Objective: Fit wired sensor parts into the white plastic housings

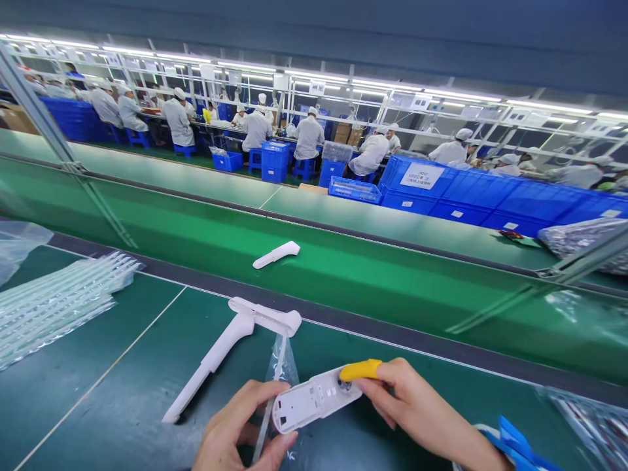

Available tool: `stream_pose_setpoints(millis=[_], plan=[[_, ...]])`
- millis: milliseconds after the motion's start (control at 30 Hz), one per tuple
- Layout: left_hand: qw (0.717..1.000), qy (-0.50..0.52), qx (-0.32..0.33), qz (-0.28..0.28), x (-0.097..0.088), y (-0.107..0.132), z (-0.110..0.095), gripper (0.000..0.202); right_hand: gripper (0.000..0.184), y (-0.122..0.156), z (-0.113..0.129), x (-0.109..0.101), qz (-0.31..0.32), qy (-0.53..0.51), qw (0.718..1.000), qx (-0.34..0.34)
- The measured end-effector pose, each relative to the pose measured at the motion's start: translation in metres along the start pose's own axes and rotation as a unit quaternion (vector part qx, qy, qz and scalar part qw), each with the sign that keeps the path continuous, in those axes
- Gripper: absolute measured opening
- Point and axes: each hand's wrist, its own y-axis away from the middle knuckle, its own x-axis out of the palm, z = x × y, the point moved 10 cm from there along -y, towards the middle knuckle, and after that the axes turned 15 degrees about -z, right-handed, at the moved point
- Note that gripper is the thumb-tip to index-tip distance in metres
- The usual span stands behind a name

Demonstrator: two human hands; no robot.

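Observation:
My left hand point(240, 432) grips the lower end of a white plastic device point(309, 399), a thermometer-like body lying with its flat side up. My right hand point(417, 412) pinches its other end, with a yellow fingertip cover point(360, 370) on one finger pressing there. A thin clear plastic bag point(280, 366) lies under the device and my left hand. Just to the left, another white gun-shaped device point(230, 347) rests on the dark green table point(98, 392). A third white device point(276, 254) lies alone on the green conveyor belt point(367, 275) beyond.
A stack of clear plastic bags point(53, 301) lies at the left. More bagged items sit at the far right point(589, 239) and near right point(593, 425). Blue crates point(466, 190) line the far side. Several people in white coats and caps point(309, 137) work at benches behind.

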Motion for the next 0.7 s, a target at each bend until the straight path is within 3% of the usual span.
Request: stream_pose_setpoints(millis=[67,133,200,267,400,567,700], plan=[[1.000,-0.001,-0.005,0.002,0.001,0.000,0.000,0.038,0.034,0.000,-0.010,-0.012,-0.054,-0.041,0.997,0.029],[1.000,-0.002,-0.018,0.006,0.002,0.000,0.001,0.037,0.023,0.001,-0.012,-0.022,-0.113,-0.029,0.993,0.005],[0.999,-0.005,-0.037,0.007,0.003,0.000,0.003,0.034,0.038,0.004,-0.010,-0.022,-0.139,-0.004,0.989,-0.041],[0.998,-0.007,-0.055,0.006,0.003,0.000,0.005,0.031,0.047,0.007,-0.010,-0.016,-0.137,0.007,0.989,-0.058],[0.997,-0.011,-0.073,-0.001,0.004,0.001,0.011,0.029,0.033,0.009,-0.012,-0.017,-0.171,0.014,0.983,-0.063],[0.994,-0.068,-0.080,0.031,0.012,0.004,0.020,0.028,0.033,0.009,-0.015,-0.016,-0.159,0.034,0.983,-0.079],[0.993,-0.057,-0.097,0.038,0.014,0.007,0.020,0.027,0.035,0.010,-0.018,-0.017,-0.160,0.051,0.983,-0.076]])
